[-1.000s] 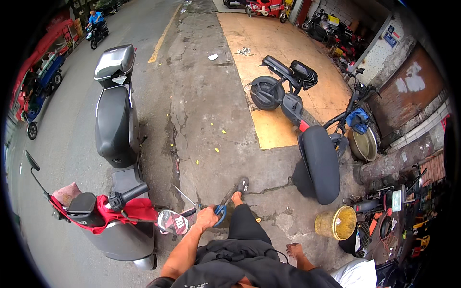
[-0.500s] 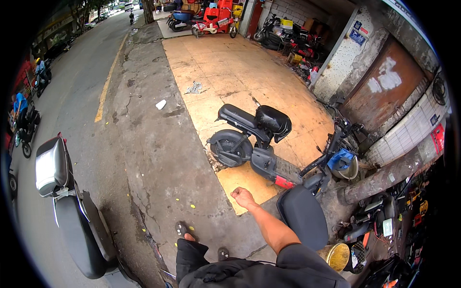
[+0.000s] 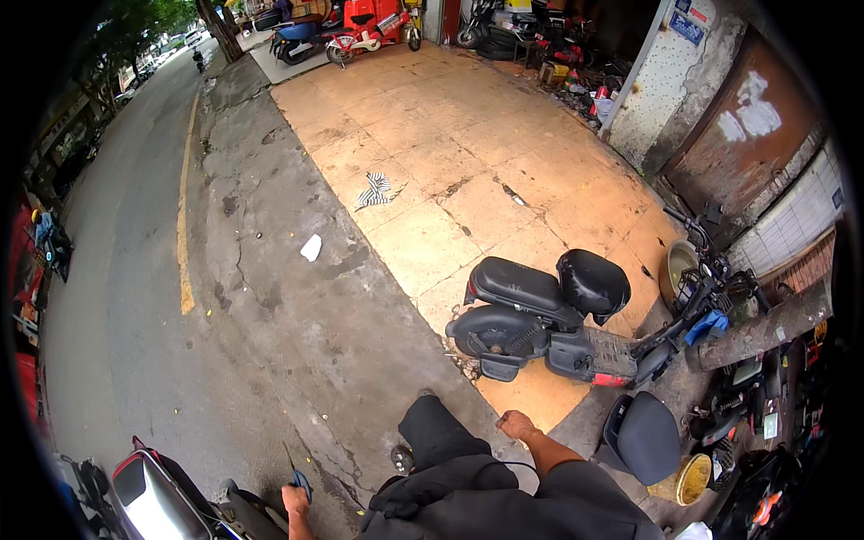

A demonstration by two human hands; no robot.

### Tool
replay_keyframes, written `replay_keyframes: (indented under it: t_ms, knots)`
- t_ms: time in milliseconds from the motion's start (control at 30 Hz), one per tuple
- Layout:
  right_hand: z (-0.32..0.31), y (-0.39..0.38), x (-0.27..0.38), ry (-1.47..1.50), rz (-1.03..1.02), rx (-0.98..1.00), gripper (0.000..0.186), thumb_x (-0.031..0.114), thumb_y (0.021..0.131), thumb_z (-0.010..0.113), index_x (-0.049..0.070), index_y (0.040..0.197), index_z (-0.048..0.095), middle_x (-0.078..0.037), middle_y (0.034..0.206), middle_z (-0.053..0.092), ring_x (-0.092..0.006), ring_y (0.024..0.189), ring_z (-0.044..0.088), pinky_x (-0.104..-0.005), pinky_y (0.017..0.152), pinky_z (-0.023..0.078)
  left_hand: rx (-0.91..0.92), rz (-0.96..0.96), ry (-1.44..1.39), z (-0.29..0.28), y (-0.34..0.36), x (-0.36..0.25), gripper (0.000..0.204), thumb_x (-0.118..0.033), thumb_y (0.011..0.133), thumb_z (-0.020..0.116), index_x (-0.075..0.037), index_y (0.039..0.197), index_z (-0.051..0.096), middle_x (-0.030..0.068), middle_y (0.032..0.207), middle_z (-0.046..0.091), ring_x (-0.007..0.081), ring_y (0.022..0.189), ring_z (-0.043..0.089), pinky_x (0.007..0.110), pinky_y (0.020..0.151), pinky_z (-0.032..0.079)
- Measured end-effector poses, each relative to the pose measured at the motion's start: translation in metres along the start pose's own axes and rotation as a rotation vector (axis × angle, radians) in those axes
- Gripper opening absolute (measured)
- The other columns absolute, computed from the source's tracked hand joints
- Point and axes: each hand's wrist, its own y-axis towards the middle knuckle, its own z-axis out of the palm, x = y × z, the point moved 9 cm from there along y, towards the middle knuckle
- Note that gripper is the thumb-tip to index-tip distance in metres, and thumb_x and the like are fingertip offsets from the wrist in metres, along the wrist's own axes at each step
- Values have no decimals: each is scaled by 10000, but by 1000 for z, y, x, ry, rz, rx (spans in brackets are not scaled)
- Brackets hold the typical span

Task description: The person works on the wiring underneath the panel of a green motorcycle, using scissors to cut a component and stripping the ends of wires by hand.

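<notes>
My left hand point(image 3: 295, 499) is low at the bottom, closed on a blue-handled tool point(image 3: 302, 479), beside a parked scooter's silver-topped rear box point(image 3: 155, 500). My right hand point(image 3: 515, 424) hangs over the pavement with fingers curled; whether it holds anything is too small to tell. It is nearest a black electric scooter point(image 3: 589, 353) standing partly on the tan tiles point(image 3: 423, 234). A separate grey seat point(image 3: 650, 436) lies to its right, next to a yellow bucket point(image 3: 691, 479). My dark-clad leg point(image 3: 427, 432) is between my hands.
A road point(image 3: 135, 234) runs along the left with scooters point(image 3: 52, 243). Ahead are parked bikes point(image 3: 355, 40) and a cluttered shop opening point(image 3: 567, 63). At right are a rusty door point(image 3: 733, 126), a metal basin point(image 3: 675, 270), a pipe point(image 3: 756, 342) and piled parts. A striped rag point(image 3: 374, 189) lies on the tiles.
I have moved forward, past the red-draped handlebar, toward the tiled area. The left scooter has slid down out of most of the view. My left hand, out of sight at half a second, shows again.
</notes>
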Motion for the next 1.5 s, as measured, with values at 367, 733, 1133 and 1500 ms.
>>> replay_keyframes:
  t_ms: [367, 733, 1133, 1500]
  knots:
    - [-158, 253, 43, 309, 220, -251, 339, 312, 823, 613, -21, 871, 656, -140, 808, 686, -259, 703, 657, -359, 671, 511, 96, 105, 195, -19, 263, -390, 267, -127, 672, 639, 47, 874, 650, 265, 844, 662, 402, 830, 659, 438, 731, 510]
    - [-503, 448, 273, 552, 164, -319, 378, 383, 813, 587, 45, 967, 659, -167, 967, 676, -328, 956, 628, -398, 827, 486, 379, -47, 350, 59, 445, -548, 179, -86, 669, 662, 70, 757, 674, 211, 682, 658, 328, 633, 661, 415, 552, 477]
    - [-532, 571, 207, 944, 542, -333, 238, 273, 815, 578, 40, 813, 631, -96, 728, 676, -216, 645, 654, -342, 591, 522, 196, 522, 279, 57, 779, -1255, 191, -74, 678, 648, 71, 801, 637, 215, 693, 651, 344, 653, 661, 428, 570, 482]
    - [-723, 736, 97, 918, 754, -174, 267, 296, 808, 503, 52, 842, 604, -176, 845, 610, -298, 812, 588, -428, 694, 470, 367, 539, 577, 226, 753, -1533, 277, -156, 694, 657, 14, 910, 627, 217, 878, 676, 374, 873, 659, 441, 761, 507]
